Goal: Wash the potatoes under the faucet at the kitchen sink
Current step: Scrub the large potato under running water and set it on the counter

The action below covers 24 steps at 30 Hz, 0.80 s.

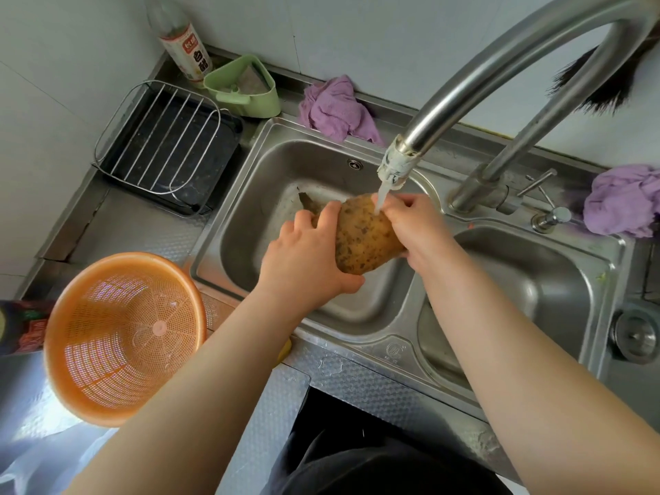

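A large brown speckled potato (360, 237) is held over the left basin of the steel sink (250, 216). My left hand (307, 259) grips its left side, thumb underneath. My right hand (414, 226) grips its right end. Water runs from the curved steel faucet (464, 98) straight onto the top of the potato. Behind my left hand, a brownish thing (308, 201) lies low in the basin; I cannot tell what it is.
An orange mesh colander (121, 337) stands on the counter at the left. Behind it sit a black tray with a wire rack (168, 148), a green holder (243, 87) and a bottle (185, 44). Purple cloths (335, 108) lie behind the sink. The right basin (535, 280) holds nothing visible.
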Each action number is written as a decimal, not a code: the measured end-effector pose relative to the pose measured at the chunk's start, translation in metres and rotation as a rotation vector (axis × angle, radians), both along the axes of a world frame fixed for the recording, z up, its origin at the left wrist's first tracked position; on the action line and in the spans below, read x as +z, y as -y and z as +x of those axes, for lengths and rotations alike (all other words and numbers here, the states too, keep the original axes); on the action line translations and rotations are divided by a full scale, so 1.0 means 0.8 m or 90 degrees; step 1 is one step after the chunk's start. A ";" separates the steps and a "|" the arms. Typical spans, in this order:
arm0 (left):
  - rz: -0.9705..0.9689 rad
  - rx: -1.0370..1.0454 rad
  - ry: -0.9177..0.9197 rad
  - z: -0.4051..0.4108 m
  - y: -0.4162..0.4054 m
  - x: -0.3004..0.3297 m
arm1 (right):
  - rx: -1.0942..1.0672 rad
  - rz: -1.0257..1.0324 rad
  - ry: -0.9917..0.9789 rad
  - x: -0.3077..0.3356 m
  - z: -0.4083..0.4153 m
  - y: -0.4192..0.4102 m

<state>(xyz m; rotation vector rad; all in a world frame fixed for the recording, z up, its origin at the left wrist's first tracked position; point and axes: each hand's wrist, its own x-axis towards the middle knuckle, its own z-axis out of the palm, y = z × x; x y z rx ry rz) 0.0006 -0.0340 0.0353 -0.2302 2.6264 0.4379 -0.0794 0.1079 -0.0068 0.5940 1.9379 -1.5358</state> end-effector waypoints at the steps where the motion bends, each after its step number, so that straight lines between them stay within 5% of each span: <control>1: -0.002 -0.003 -0.004 0.000 -0.001 -0.001 | -0.004 0.003 -0.008 -0.003 -0.001 -0.003; 7: 0.097 0.065 0.025 -0.010 0.024 0.002 | 0.142 -0.192 0.003 -0.009 0.002 -0.034; 14: 0.059 0.041 -0.004 -0.013 0.004 0.005 | 0.068 0.128 -0.083 -0.011 -0.015 0.002; 20: 0.147 0.111 0.053 -0.016 0.030 0.005 | 0.200 -0.149 -0.002 -0.004 -0.012 -0.029; 24: 0.075 0.062 0.021 -0.012 0.014 0.003 | 0.136 -0.036 -0.015 -0.008 -0.015 -0.008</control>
